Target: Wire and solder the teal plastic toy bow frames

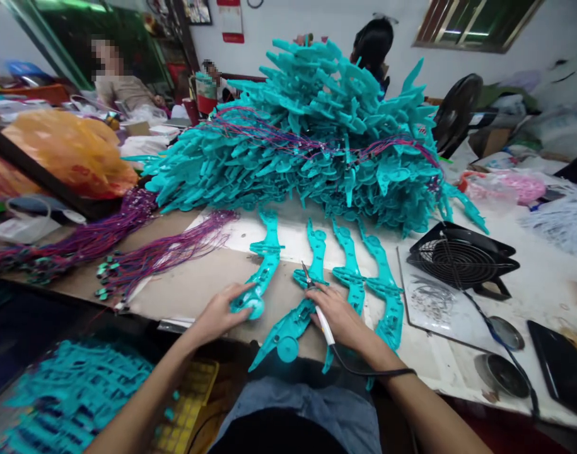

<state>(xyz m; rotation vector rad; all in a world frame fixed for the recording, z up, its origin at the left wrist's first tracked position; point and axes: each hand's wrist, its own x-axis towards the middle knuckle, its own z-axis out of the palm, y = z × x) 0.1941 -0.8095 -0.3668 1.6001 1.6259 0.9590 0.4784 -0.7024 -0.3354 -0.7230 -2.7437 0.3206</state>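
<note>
My left hand (219, 313) grips the near end of a long teal plastic part (268, 258), thumb and fingers on either side of it. In my right hand (340, 313) is a soldering iron (325, 326) with a white handle, its metal tip pointing away from me and its black cord running over my wrist. That hand rests over a second teal plastic part (288, 328), which lies slantwise with a round disc near its close end. Two more such parts, a third (349, 265) and a fourth (387, 296), lie side by side to the right.
Behind them rises a big pile of teal parts (288, 164), with red and purple wires (269, 126) across it. Wire bundles (174, 252) lie left. A black fan (458, 258), a board (430, 309) and round tins (503, 375) stand right. More parts (80, 397) sit below left. People sit beyond.
</note>
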